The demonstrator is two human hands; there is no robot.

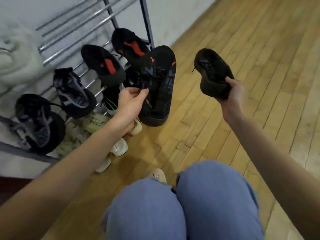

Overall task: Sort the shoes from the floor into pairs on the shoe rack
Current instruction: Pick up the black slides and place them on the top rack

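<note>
Left hand (130, 99) pinching sole-up shoe (156, 85) beside rack (76, 32); right hand (232, 91) gripping second shoe (212, 73) above floor (242, 40). Best turned upright, placed side by side.

A single wide-angle view from the person's head looks forward and steeply down. It sits close above the knees (181, 201), with both arms reaching away from it. Beyond the fingers (138, 92) lie the shoe rack (72, 32) at left and the wooden floor (251, 49) at right.
</note>
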